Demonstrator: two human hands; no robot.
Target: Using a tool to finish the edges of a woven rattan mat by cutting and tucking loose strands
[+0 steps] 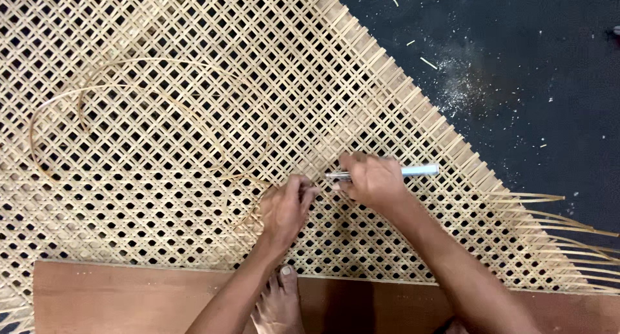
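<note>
A large open-weave cane mat (pixel 161 114) lies flat on a dark floor. My right hand (pixel 371 179) is closed around a slim metal tool with a pale blue handle (pixel 420 171), its tip pointing left into the weave. My left hand (pixel 285 208) pinches at the mat just left of the tool tip, fingers bent onto the strands. A loose cane strip (pixel 129 82) loops across the mat's left half and runs toward my left hand.
A brown wooden board (pixel 129 295) lies along the mat's near edge, with a bare foot (pixel 279 302) resting on it. Loose strand ends (pixel 568 231) fan out at the right. The dark floor (pixel 516 82) carries cane scraps and dust.
</note>
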